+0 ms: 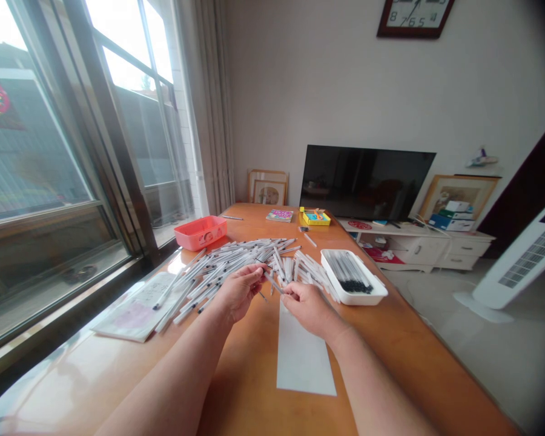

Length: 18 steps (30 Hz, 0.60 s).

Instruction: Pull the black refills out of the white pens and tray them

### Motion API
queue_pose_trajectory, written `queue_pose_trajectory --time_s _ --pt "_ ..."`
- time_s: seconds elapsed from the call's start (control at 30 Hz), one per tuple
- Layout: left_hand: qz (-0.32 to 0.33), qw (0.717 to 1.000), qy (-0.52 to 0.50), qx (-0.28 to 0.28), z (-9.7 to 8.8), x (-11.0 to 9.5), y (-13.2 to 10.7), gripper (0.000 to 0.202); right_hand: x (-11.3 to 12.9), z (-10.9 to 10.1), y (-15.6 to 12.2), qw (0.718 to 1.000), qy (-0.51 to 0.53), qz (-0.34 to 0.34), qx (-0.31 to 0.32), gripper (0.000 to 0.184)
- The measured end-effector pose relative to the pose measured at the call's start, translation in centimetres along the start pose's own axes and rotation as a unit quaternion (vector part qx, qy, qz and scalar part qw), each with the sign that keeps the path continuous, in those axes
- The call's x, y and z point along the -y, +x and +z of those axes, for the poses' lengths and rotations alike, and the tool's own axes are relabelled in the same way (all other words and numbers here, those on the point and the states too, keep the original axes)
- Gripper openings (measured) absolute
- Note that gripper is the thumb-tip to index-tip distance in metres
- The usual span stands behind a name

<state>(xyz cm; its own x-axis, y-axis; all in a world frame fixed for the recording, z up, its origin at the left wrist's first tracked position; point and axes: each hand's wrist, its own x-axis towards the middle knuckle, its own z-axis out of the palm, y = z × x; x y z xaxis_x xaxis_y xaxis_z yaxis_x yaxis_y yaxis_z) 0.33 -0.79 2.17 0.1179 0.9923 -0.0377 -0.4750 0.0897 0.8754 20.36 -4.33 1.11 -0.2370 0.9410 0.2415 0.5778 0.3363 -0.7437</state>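
My left hand (240, 292) and my right hand (307, 307) meet over the wooden table (390, 357), both pinched on one thin pen (271, 281) held slanting between them. Just beyond my fingers lies a wide heap of several clear pen barrels (229, 263). A white tray (376, 293) holding several dark pen refills sits right of the heap, close to my right hand. Under my right wrist lies a white sheet of paper (303, 357).
A pink tray (200, 232) stands at the far left by the window. A plastic sleeve of papers (138, 312) lies at the left edge. A yellow box (316, 217) and a small book (280, 215) sit at the far end. A white fan (518, 260) stands on the floor right.
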Motion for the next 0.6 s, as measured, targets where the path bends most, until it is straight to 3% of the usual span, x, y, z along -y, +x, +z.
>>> queue_pose_trajectory --time_s 0.6 --pt "-0.014 1.000 0.002 0.007 0.05 -0.19 -0.17 0.023 0.54 -0.18 0.05 1.000 0.009 -0.006 -0.021 0.021"
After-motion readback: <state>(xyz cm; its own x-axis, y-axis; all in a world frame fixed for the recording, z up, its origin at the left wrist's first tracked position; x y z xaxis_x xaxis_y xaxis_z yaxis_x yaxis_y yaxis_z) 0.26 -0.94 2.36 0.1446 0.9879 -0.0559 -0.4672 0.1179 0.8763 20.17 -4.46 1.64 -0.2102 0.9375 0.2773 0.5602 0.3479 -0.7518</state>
